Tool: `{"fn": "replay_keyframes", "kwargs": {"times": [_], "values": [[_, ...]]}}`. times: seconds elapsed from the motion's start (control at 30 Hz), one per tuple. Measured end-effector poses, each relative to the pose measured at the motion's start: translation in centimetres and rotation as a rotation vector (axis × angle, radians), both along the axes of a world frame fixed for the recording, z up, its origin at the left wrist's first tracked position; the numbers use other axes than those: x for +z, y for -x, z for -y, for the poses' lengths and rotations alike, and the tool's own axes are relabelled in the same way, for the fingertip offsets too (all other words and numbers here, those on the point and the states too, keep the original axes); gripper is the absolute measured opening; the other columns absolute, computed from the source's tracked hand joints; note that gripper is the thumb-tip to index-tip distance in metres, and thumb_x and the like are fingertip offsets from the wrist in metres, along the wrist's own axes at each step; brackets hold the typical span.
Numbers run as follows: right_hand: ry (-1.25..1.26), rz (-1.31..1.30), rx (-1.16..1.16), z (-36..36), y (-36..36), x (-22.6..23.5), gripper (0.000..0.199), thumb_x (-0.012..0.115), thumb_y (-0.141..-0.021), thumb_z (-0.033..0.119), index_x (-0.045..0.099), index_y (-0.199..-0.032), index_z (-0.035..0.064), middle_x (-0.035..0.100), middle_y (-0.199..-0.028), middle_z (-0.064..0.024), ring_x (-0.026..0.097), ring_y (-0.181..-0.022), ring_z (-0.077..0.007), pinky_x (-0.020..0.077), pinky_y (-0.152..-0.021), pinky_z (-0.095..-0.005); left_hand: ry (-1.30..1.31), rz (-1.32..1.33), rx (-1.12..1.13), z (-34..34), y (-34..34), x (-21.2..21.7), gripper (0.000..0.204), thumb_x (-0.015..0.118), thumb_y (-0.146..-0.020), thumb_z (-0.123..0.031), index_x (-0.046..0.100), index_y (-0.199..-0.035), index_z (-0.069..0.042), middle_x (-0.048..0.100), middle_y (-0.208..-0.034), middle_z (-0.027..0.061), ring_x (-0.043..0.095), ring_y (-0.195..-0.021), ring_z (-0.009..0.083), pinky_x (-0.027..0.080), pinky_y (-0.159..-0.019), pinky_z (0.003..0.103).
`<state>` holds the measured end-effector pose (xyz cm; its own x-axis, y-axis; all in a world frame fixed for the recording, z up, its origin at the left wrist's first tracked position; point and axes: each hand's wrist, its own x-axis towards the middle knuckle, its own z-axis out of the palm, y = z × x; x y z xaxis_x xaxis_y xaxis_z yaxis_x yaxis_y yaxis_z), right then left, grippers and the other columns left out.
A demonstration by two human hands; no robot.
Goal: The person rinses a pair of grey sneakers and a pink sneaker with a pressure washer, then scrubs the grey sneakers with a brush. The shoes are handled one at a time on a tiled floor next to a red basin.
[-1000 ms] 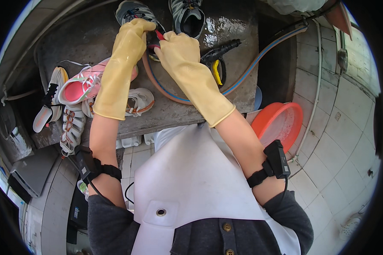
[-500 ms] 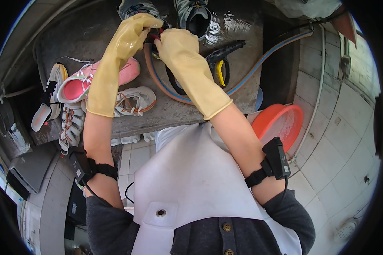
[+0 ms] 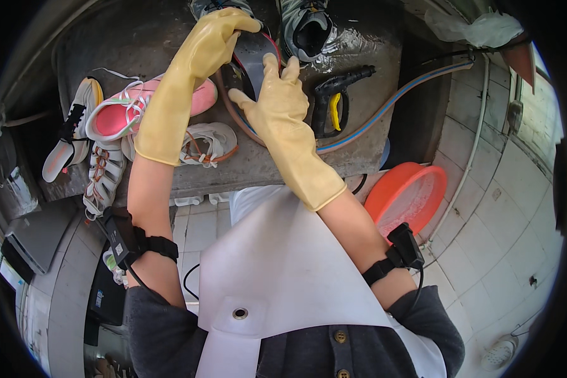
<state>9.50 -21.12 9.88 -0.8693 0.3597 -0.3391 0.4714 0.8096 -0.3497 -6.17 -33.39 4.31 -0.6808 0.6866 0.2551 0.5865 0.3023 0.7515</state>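
Both my hands wear long cream rubber gloves. My left hand (image 3: 217, 39) is closed at the far side of the table, its fingers bent over the upper end of a flat grey piece with a red edge (image 3: 253, 62), which looks like a shoe insole. My right hand (image 3: 274, 94) is beside the piece's near end with fingers and thumb spread; its fingertips reach the red edge. A grey-green sneaker (image 3: 305, 31) stands just beyond the right hand, and another grey shoe (image 3: 217, 7) is partly hidden behind the left. A pink sneaker (image 3: 114, 113) lies left of my left forearm.
A black spray gun with a yellow trigger (image 3: 335, 104) lies right of my right hand, near a curving hose (image 3: 384, 107). Grey sandals (image 3: 104, 173), a white-and-orange shoe (image 3: 211, 142) and an insole-topped shoe (image 3: 75, 129) crowd the left. A red basin (image 3: 375, 195) stands below the table's right edge.
My hands have moved apart; the left is raised slightly away and the right has come nearer and spread its fingers. The grey, red-edged piece now shows between them.
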Motion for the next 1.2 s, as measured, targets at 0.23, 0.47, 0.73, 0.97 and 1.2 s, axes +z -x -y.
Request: {"fn": "replay_keyframes", "kwargs": {"times": [0.23,0.47,0.73,0.97,1.2], "values": [[-0.147,-0.076,0.275,-2.9,0.6,-0.8,0.040,0.077,-0.092,0.026,0.078,-0.127,0.0065,0.069,-0.137,-0.0137,0.073,-0.112,-0.0369,0.0604,-0.097,-0.0506,-0.048,-0.024,-0.028,0.0,0.2,-0.6,0.033,0.065,-0.089,0.012,0.078,-0.116,-0.003,0.078,-0.119,0.0174,0.072,-0.117,0.0393,0.057,-0.102,0.046],[-0.124,0.068,0.340,-3.3,6.6,-1.0,0.032,0.067,-0.095,0.028,0.082,-0.116,0.0091,0.074,-0.138,-0.0118,0.072,-0.123,-0.0345,0.0618,-0.100,-0.0505,-0.026,-0.067,-0.044,-0.1,0.4,-0.6,0.033,0.064,-0.089,0.012,0.077,-0.116,-0.002,0.077,-0.119,0.0177,0.071,-0.117,0.0406,0.056,-0.102,0.046],[-0.011,0.266,0.292,-1.6,5.6,0.8,0.038,0.060,-0.101,0.034,0.082,-0.119,0.0086,0.075,-0.136,-0.0118,0.071,-0.126,-0.0327,0.0607,-0.103,-0.0492,-0.059,-0.094,-0.056,0.1,0.3,-0.7,0.033,0.063,-0.089,0.010,0.077,-0.117,-0.002,0.077,-0.120,0.0187,0.070,-0.118,0.0411,0.056,-0.104,0.047],[0.006,0.179,0.290,-1.2,7.4,-0.5,0.039,0.071,-0.102,0.035,0.077,-0.124,0.0046,0.071,-0.133,-0.0185,0.070,-0.125,-0.0389,0.0606,-0.098,-0.0542,-0.019,-0.040,-0.062,-0.1,0.5,-0.8,0.033,0.063,-0.089,0.010,0.077,-0.116,-0.002,0.076,-0.120,0.0182,0.070,-0.119,0.0405,0.055,-0.104,0.047],[-0.150,-0.007,0.218,-0.7,0.1,0.1,0.057,0.083,-0.093,0.040,0.069,-0.135,0.0056,0.066,-0.131,-0.0222,0.071,-0.115,-0.0432,0.0607,-0.095,-0.0554,-0.016,-0.060,-0.026,-0.1,0.0,0.3,0.032,0.061,-0.089,0.011,0.076,-0.114,-0.002,0.077,-0.119,0.0176,0.070,-0.117,0.0404,0.056,-0.102,0.047]]}}
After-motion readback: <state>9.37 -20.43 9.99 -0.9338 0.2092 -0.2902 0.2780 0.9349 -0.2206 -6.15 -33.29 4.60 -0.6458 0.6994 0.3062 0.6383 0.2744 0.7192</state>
